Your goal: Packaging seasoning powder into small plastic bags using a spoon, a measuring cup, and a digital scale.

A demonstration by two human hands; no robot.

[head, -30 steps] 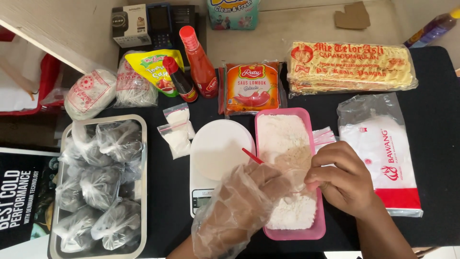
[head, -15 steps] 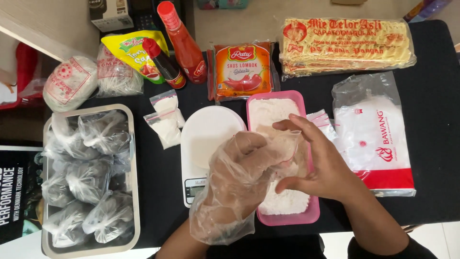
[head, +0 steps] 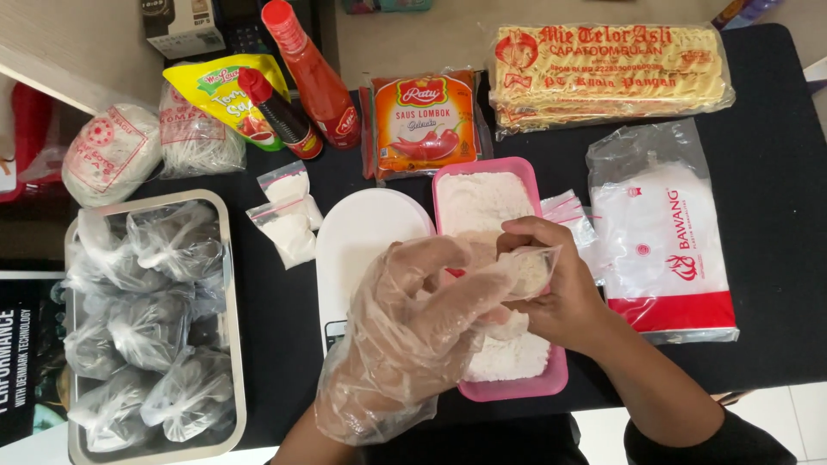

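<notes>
My left hand, in a loose clear plastic glove, hovers over the near half of a pink tray of white powder. Its fingers are curled around a red spoon, of which only a small tip shows. My bare right hand pinches a small clear zip bag with pale powder in it, right against the gloved fingertips. A white kitchen scale stands just left of the tray, partly under my left hand.
A metal tray at the left holds several tied bags of dark stuff. Two small bags of white powder lie beside the scale. Sauce bottles, a chili sauce pack, a noodle pack and a big powder bag ring the tray.
My right hand has closed on the small zip bag and lifted it up to the gloved fingers. The view has shifted a little, so everything sits higher and further left.
</notes>
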